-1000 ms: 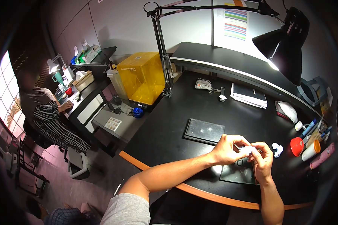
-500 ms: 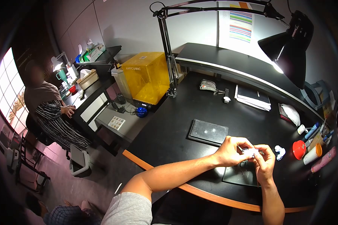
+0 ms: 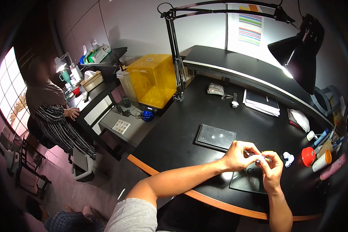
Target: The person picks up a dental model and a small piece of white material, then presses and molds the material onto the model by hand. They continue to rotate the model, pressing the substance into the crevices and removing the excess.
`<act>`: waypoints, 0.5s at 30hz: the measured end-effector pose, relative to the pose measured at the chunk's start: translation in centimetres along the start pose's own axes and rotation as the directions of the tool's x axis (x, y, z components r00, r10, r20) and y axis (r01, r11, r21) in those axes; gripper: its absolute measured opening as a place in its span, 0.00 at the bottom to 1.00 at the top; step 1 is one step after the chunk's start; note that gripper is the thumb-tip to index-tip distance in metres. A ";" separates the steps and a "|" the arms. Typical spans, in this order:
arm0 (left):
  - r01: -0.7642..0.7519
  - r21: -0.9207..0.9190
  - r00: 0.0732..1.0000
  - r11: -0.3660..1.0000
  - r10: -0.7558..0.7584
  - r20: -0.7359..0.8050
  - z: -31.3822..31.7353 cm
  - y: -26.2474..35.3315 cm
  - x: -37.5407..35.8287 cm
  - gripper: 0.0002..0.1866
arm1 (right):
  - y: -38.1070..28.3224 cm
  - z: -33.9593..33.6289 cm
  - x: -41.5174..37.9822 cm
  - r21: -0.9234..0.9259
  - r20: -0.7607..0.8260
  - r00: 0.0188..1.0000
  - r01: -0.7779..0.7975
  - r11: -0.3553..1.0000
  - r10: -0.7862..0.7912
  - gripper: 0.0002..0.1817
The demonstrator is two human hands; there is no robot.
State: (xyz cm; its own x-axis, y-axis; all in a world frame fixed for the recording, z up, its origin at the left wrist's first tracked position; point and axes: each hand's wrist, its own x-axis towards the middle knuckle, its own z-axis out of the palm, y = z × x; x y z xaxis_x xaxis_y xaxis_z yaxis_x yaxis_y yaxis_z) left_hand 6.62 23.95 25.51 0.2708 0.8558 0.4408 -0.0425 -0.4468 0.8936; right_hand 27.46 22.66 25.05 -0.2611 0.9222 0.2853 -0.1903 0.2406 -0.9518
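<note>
My left hand [image 3: 241, 156] and my right hand [image 3: 272, 170] meet over the desk, fingertips pinched together on a small pale violet-white piece [image 3: 261, 158]. Fingers cover most of it, so its exact shape is hidden. Below them lies a dark glassy plate [image 3: 245, 181] with faint lettering on it. Just right of my right hand sits a whitish, lumpy piece [image 3: 288, 159] of similar colour. Behind my left hand rests a flat black slab [image 3: 215, 137] with pale smudges.
A red cup [image 3: 308, 156], an orange-topped white container [image 3: 321, 161] and pens stand at the right. A black desk lamp [image 3: 297, 58] hangs overhead. Papers [image 3: 261, 102], a watch [image 3: 235, 101] and a pouch [image 3: 215, 89] lie farther back. A yellow box-shaped machine [image 3: 152, 81] and a person [image 3: 52, 112] are left.
The view has shifted slightly. My fingers have moved a little around the small piece, which now shows less between them.
</note>
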 end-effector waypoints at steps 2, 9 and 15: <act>0.005 0.014 1.000 1.000 -0.005 0.010 -0.1 0.0 0.1 0.08 | 0.0 0.1 0.0 -0.008 0.015 1.000 0.010 1.000 -0.010 0.09; 0.014 -0.006 1.000 1.000 -0.014 -0.008 0.2 0.3 0.0 0.09 | 0.1 -0.1 -0.1 0.007 0.006 1.000 0.000 1.000 0.000 0.09; -0.018 -0.037 1.000 0.999 0.018 0.000 0.2 0.3 -0.2 0.08 | -0.3 0.2 0.1 0.010 -0.014 1.000 -0.002 1.000 0.002 0.09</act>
State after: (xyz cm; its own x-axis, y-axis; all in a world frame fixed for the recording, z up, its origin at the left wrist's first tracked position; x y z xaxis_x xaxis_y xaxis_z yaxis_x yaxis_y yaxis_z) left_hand 6.80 23.60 25.67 0.2696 0.8476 0.4571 -0.0832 -0.4524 0.8879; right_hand 27.31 22.59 25.38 -0.2483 0.9268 0.2817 -0.1990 0.2358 -0.9512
